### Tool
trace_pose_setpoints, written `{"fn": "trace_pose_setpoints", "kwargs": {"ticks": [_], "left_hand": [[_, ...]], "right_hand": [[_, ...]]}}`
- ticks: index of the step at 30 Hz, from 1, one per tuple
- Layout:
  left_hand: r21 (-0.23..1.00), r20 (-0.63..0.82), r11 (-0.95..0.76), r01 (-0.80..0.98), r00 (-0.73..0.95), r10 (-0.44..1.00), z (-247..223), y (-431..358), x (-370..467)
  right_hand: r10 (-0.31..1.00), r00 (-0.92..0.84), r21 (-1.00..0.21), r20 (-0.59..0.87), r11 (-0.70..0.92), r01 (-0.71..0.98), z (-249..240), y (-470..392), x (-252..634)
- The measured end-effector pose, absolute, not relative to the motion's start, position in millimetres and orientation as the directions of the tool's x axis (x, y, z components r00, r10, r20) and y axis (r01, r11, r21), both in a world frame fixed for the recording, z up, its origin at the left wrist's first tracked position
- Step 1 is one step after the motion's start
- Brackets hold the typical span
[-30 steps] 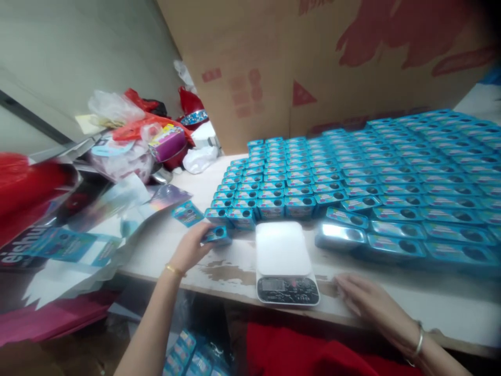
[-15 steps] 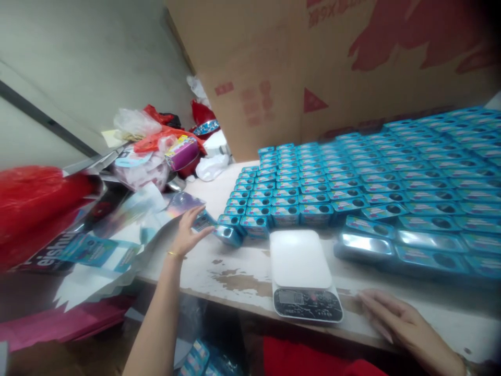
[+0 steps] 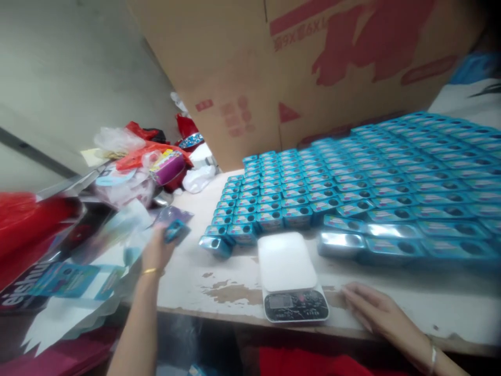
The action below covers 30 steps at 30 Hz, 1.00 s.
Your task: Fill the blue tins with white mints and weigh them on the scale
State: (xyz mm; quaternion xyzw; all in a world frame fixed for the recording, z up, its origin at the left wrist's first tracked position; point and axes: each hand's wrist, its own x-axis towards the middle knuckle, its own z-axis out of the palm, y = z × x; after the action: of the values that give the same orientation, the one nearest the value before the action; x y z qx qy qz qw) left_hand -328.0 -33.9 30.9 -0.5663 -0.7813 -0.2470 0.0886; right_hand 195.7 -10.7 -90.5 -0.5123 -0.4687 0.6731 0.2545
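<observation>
My left hand (image 3: 156, 250), a bracelet at its wrist, is closed around a small blue box (image 3: 177, 231), slightly blurred. It holds the box left of the front end of the rows, over the table's left side. A shiny blue box (image 3: 214, 245) stands at the near left corner of the tightly packed blue boxes (image 3: 270, 215). My right hand (image 3: 370, 308) lies at the table's front edge with fingers stretched out and nothing in them. Between the hands sits a white kitchen scale (image 3: 287, 263) with a black control panel; its plate is bare.
A large cardboard carton (image 3: 242, 68) stands behind the rows. Plastic bags (image 3: 119, 140), a purple box (image 3: 168, 168) and loose papers pile up at left. Flattened blue packaging (image 3: 70, 279) lies nearer. The white tabletop (image 3: 183, 282) has worn brown patches.
My left hand has moved left, away from the row's front corner, with the blue box in its grip. The view has swung a little right. My right hand stays by the table edge.
</observation>
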Motion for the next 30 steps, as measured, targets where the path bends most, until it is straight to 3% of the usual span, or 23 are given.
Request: {"fn": "trace_pose_setpoints", "kwargs": {"ticks": [3, 7, 11, 15, 18, 22, 25, 28, 30], "left_hand": [[0.142, 0.533, 0.352, 0.925, -0.371, 0.761, 72.0, -48.0, -292.6], [0.214, 0.446, 0.092, 0.972, -0.181, 0.877, 100.2, -42.7, -210.9], [0.350, 0.258, -0.223, 0.910, 0.135, 0.957, 72.5, -17.7, -126.1], [0.354, 0.085, -0.314, 0.881, 0.304, 0.949, 33.2, 3.7, -86.9], [0.367, 0.067, -0.336, 0.868, 0.335, 0.940, 23.8, 8.6, -85.2], [0.472, 0.178, -0.307, 0.826, 0.252, 0.951, 26.4, -7.1, -98.8], [0.597, 0.236, -0.145, 0.789, 0.000, 0.972, 13.9, -30.8, -113.3], [0.711, 0.188, 0.055, 0.701, -0.266, 0.946, -18.7, -56.8, -125.3], [0.750, 0.109, 0.151, 0.644, -0.346, 0.932, -43.7, -72.5, -127.7]], "right_hand": [[0.805, -0.372, -0.885, -0.462, -0.444, 0.138, -87.9, -8.9, 196.6], [0.776, -0.433, -0.879, -0.458, -0.468, 0.091, -80.8, -8.8, 198.5], [0.824, -0.405, -0.909, -0.396, -0.413, 0.048, -80.8, -11.1, 198.9], [0.845, -0.398, -0.926, -0.358, -0.377, 0.032, -87.2, -13.2, 198.5], [0.853, -0.412, -0.939, -0.321, -0.342, 0.024, -90.0, -14.3, 197.7], [0.856, -0.421, -0.948, -0.300, -0.315, 0.037, -87.3, -16.0, 196.7], [0.865, -0.406, -0.951, -0.294, -0.308, 0.033, -84.5, -17.4, 196.9], [0.876, -0.385, -0.954, -0.290, -0.298, 0.040, -84.3, -18.8, 198.3], [0.877, -0.379, -0.953, -0.294, -0.299, 0.047, -85.1, -19.6, 199.3]]}}
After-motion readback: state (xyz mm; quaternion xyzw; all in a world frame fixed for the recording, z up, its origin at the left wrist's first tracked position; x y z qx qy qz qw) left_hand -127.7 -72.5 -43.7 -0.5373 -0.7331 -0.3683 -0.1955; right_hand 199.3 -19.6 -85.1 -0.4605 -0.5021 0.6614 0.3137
